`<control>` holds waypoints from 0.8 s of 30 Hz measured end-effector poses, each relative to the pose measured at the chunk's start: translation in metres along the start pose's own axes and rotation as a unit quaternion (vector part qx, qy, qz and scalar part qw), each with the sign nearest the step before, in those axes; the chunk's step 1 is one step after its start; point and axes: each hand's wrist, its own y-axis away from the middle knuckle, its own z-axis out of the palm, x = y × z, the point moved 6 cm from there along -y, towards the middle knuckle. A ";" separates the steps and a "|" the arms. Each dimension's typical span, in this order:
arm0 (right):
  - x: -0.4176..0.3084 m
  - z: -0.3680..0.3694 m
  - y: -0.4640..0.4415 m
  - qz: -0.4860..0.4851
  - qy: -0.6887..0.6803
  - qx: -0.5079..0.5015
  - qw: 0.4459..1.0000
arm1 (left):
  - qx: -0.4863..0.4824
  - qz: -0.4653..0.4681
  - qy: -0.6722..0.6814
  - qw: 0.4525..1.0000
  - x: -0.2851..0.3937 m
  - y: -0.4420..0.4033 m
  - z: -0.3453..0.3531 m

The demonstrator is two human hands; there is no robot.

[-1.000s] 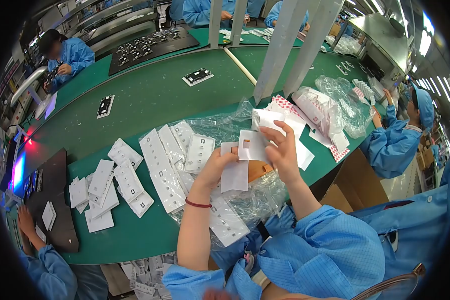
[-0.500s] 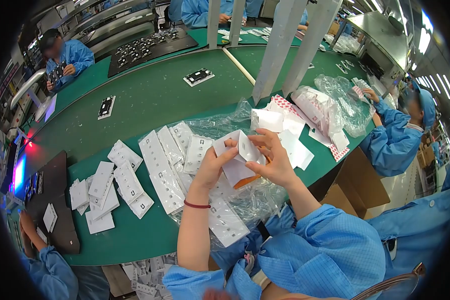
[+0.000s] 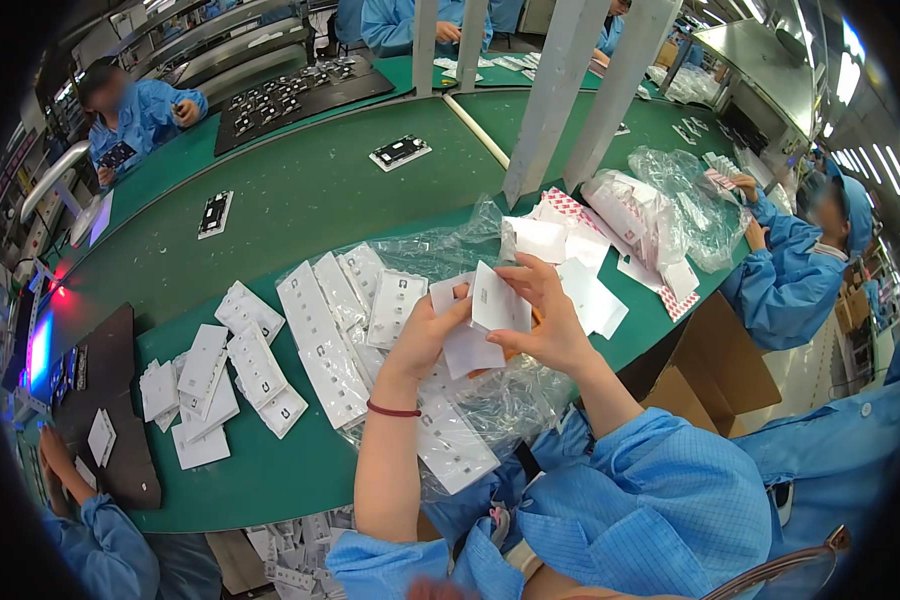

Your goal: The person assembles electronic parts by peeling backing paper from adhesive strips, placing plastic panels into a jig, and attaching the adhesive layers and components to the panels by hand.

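Observation:
Between my two hands is a small white plastic panel (image 3: 497, 303), held up at a tilt. My left hand (image 3: 422, 335) is closed on its left side, with the thumb along the edge. My right hand (image 3: 552, 322) grips the opposite edge between thumb and fingers. Another white sheet-like piece (image 3: 468, 352) shows below and behind the panel; which hand bears it I cannot tell. A bit of orange peeks out beside my right fingers. Under my hands lie rows of white panels (image 3: 332, 375) with small cut-outs, on clear plastic film (image 3: 525, 405).
Loose stacks of white panels (image 3: 202, 370) lie left on the green bench (image 3: 300, 480). White and red-patterned papers (image 3: 585, 245) and a clear bag (image 3: 670, 200) are at right. Dark framed units (image 3: 400, 152) sit on the green belt. A cardboard box (image 3: 710, 360) stands right; co-workers sit around.
The held panel has turned, so its outer face now points more toward me. My hands stay almost in place. At the far left, a co-worker has raised one hand.

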 end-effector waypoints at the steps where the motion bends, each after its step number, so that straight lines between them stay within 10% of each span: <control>1: 0.001 0.000 0.000 0.002 -0.013 0.002 1.000 | 0.003 -0.004 0.020 1.000 0.002 0.001 0.003; 24: -0.017 0.014 -0.001 -0.061 -0.030 -0.068 0.995 | -0.037 0.021 0.096 0.994 0.016 0.010 0.003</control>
